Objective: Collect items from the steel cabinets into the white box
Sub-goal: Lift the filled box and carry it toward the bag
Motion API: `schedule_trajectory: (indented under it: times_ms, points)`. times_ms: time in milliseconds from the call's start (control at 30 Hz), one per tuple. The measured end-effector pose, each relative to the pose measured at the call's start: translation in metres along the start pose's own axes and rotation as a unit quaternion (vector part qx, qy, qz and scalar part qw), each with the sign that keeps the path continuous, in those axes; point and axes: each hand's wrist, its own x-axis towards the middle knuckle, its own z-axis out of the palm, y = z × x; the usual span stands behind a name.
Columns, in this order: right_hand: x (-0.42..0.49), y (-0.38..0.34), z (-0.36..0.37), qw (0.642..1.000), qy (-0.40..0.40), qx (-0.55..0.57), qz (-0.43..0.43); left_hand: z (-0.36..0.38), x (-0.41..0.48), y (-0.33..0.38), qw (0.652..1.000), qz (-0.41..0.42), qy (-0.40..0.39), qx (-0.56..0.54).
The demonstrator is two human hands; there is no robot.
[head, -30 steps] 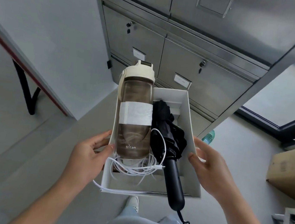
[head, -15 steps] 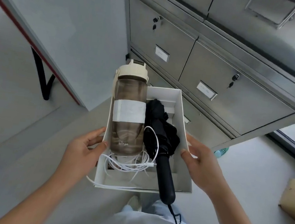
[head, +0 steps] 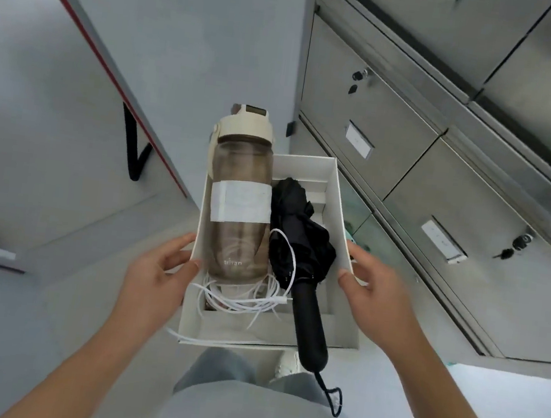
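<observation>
left hand and right hand grip the side walls of a white box, each thumb hooked over the rim and the fingers outside, holding it at waist height before the steel cabinets. the box's long axis runs away from the person. a bottle lies lengthwise along the left wall, its cream cap pointing away and jutting past the far rim. a folded black umbrella lies just beside it, its handle pointing back over the near rim. a white cable sits coiled at the bottle's base, one strand trailing over the near left corner.
</observation>
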Motion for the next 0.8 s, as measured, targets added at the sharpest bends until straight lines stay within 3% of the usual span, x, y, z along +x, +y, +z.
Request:
schedule_trajectory:
  times_ms: [300, 800]
  points:
    - [0.084, -0.061, 0.047, 1.000, -0.028, -0.005, -0.010, -0.047, 0.090, 0.001, 0.999, -0.021, 0.030, -0.003]
    - [0.198, -0.161, 0.194, 0.994, 0.037, 0.040, 0.097, -0.157, 0.315, 0.004, 0.993, -0.020, -0.073, 0.096]
